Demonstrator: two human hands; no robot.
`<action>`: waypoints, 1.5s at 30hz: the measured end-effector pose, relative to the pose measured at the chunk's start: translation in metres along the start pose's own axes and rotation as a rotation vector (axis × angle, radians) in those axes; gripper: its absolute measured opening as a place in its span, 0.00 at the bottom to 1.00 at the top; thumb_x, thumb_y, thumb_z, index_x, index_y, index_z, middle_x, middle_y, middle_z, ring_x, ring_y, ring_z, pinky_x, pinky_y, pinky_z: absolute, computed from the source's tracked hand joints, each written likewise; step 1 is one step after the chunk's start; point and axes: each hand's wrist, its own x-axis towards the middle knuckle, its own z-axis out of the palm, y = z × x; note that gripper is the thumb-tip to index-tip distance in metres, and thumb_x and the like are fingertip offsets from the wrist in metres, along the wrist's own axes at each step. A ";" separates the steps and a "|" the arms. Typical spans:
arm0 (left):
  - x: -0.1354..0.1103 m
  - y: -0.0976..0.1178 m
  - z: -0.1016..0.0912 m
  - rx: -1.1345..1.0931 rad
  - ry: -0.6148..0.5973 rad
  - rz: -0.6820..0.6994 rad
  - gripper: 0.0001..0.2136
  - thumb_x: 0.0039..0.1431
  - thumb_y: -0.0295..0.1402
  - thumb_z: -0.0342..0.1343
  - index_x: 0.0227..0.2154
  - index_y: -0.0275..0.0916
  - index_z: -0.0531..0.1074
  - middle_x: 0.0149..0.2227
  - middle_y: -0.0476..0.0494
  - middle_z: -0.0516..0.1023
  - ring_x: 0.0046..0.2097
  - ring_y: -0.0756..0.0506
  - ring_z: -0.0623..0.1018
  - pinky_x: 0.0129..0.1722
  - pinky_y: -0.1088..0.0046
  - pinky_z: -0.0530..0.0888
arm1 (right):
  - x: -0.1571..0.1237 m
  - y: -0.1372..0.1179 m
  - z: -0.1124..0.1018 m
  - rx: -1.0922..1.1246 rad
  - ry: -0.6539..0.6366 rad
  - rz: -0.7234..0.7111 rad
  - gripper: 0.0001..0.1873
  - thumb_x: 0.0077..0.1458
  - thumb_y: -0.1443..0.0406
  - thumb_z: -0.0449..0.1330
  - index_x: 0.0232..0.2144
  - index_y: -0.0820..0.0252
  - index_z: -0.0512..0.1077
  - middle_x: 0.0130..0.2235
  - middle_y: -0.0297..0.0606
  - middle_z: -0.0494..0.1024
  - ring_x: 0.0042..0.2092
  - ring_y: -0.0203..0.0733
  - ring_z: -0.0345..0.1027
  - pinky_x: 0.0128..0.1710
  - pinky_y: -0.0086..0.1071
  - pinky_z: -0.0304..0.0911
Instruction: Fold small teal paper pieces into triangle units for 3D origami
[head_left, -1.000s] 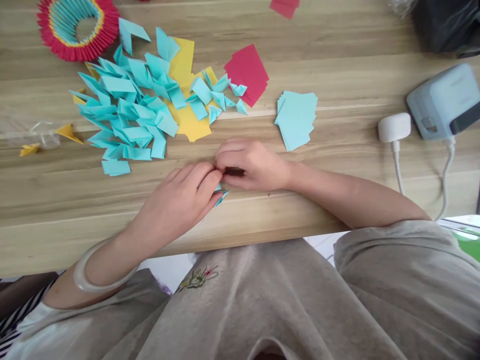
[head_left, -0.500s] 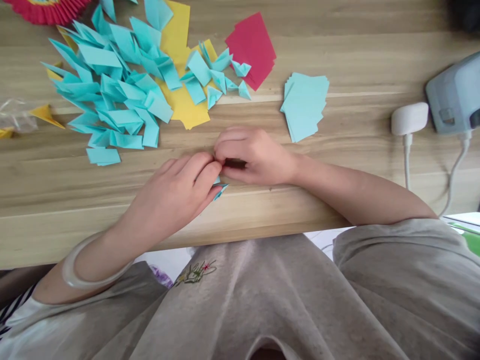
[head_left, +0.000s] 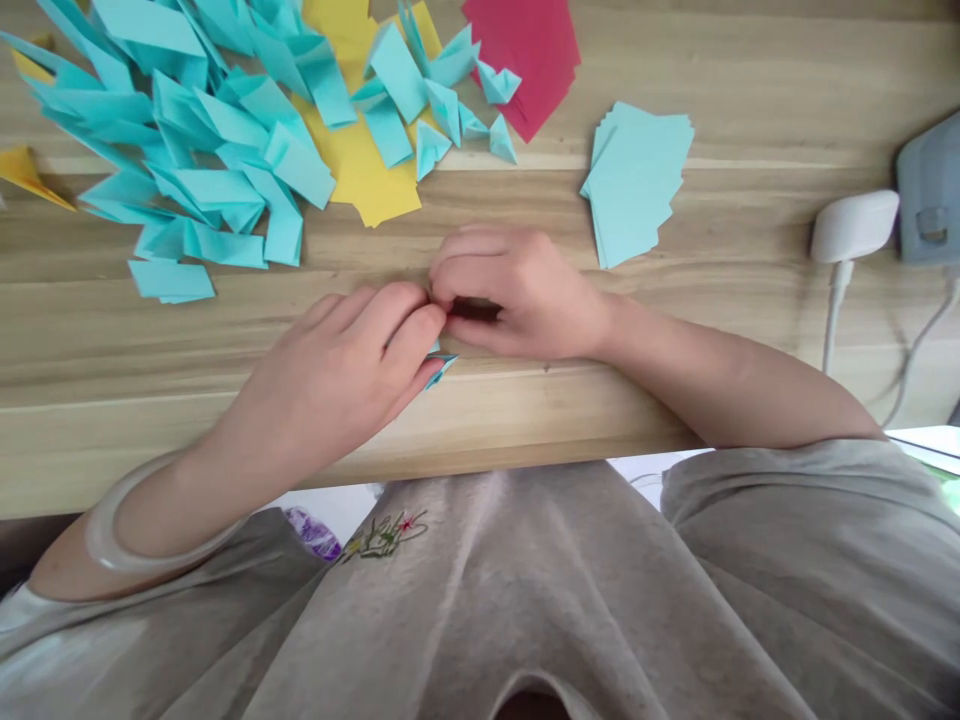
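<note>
My left hand (head_left: pixel 352 350) is closed on a small folded piece of blue paper (head_left: pixel 441 371), most of which is hidden under the fingers; only a pointed end shows by the thumb. My right hand (head_left: pixel 517 290) meets it at the fingertips, its thumb and fingers pinched together. Whether the right fingers hold part of the same paper is hidden. Both hands rest low over the wooden table (head_left: pixel 555 410), close to its front edge. Beyond them lie small folded blue paper triangles (head_left: pixel 444 108).
A large heap of folded blue papers (head_left: pixel 202 130) spreads at the upper left, partly over yellow sheets (head_left: pixel 375 180). Red sheets (head_left: pixel 529 60) lie at the top middle. A stack of flat blue sheets (head_left: pixel 637 185) is on the right, near a white charger (head_left: pixel 855 225) with a cable.
The camera view has shifted closer, so the papers sit higher and spread wider in the picture. My hands keep nearly the same pose around the folded blue paper.
</note>
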 end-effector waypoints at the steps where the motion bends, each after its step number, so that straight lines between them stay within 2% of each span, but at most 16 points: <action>1: 0.000 0.000 -0.001 -0.014 -0.011 -0.012 0.10 0.67 0.31 0.46 0.48 0.37 0.66 0.46 0.38 0.72 0.48 0.36 0.75 0.43 0.59 0.74 | 0.000 0.000 0.000 0.001 -0.004 0.003 0.07 0.59 0.68 0.51 0.28 0.60 0.61 0.35 0.37 0.70 0.40 0.34 0.63 0.41 0.29 0.60; 8: 0.000 0.002 -0.003 0.057 -0.036 0.011 0.12 0.68 0.31 0.44 0.50 0.34 0.65 0.48 0.35 0.72 0.47 0.38 0.75 0.41 0.60 0.75 | 0.001 0.000 -0.001 0.016 -0.002 0.023 0.04 0.55 0.68 0.52 0.27 0.58 0.61 0.36 0.36 0.72 0.40 0.35 0.64 0.41 0.30 0.61; 14: -0.001 0.002 -0.002 -0.135 -0.095 -0.133 0.18 0.63 0.33 0.43 0.54 0.47 0.67 0.50 0.44 0.72 0.50 0.38 0.72 0.49 0.55 0.73 | -0.002 0.002 0.001 0.032 0.051 0.006 0.03 0.53 0.70 0.52 0.29 0.60 0.64 0.37 0.36 0.72 0.40 0.34 0.64 0.39 0.30 0.60; 17: -0.001 0.001 -0.002 -0.129 -0.112 -0.129 0.19 0.62 0.34 0.43 0.55 0.48 0.66 0.50 0.44 0.72 0.50 0.37 0.72 0.49 0.53 0.73 | -0.002 0.002 0.002 0.034 0.080 -0.018 0.04 0.55 0.69 0.52 0.29 0.62 0.66 0.36 0.36 0.72 0.39 0.33 0.64 0.40 0.29 0.59; 21: 0.000 0.001 -0.002 -0.083 -0.109 -0.092 0.19 0.66 0.35 0.40 0.55 0.43 0.66 0.48 0.40 0.72 0.49 0.36 0.74 0.46 0.52 0.75 | -0.002 0.001 0.001 0.033 0.060 0.001 0.05 0.57 0.68 0.51 0.28 0.61 0.64 0.35 0.36 0.71 0.40 0.34 0.64 0.41 0.29 0.60; 25: 0.000 0.001 -0.003 -0.160 -0.126 -0.154 0.19 0.62 0.35 0.45 0.56 0.52 0.65 0.49 0.45 0.72 0.52 0.36 0.73 0.50 0.52 0.75 | -0.001 0.000 0.000 0.039 0.030 0.016 0.06 0.58 0.66 0.51 0.28 0.60 0.62 0.36 0.37 0.71 0.41 0.36 0.64 0.42 0.30 0.61; 27: 0.000 0.001 -0.003 -0.176 -0.136 -0.161 0.19 0.62 0.35 0.44 0.56 0.53 0.65 0.50 0.45 0.72 0.53 0.35 0.72 0.50 0.49 0.74 | -0.001 0.000 -0.001 0.035 0.019 0.017 0.06 0.59 0.66 0.50 0.28 0.60 0.62 0.36 0.37 0.71 0.41 0.36 0.64 0.43 0.30 0.61; 30: 0.000 0.002 -0.003 -0.161 -0.139 -0.137 0.18 0.64 0.34 0.41 0.55 0.49 0.66 0.51 0.42 0.71 0.52 0.34 0.72 0.49 0.48 0.74 | -0.001 0.001 -0.001 0.026 0.011 0.020 0.06 0.58 0.66 0.51 0.28 0.59 0.61 0.37 0.37 0.71 0.41 0.36 0.64 0.43 0.30 0.61; 36: 0.000 0.002 -0.006 0.066 -0.092 0.003 0.12 0.68 0.32 0.44 0.50 0.34 0.64 0.50 0.34 0.71 0.47 0.36 0.75 0.41 0.58 0.75 | -0.001 0.000 -0.002 0.020 0.011 0.028 0.04 0.56 0.68 0.51 0.28 0.59 0.61 0.37 0.36 0.72 0.41 0.35 0.64 0.42 0.31 0.61; 45: 0.001 0.002 -0.008 0.129 -0.074 0.050 0.12 0.68 0.31 0.45 0.51 0.30 0.63 0.51 0.31 0.71 0.45 0.35 0.75 0.39 0.59 0.74 | 0.000 -0.001 -0.002 0.017 -0.004 0.042 0.04 0.55 0.68 0.52 0.28 0.59 0.62 0.37 0.36 0.72 0.42 0.36 0.64 0.43 0.31 0.62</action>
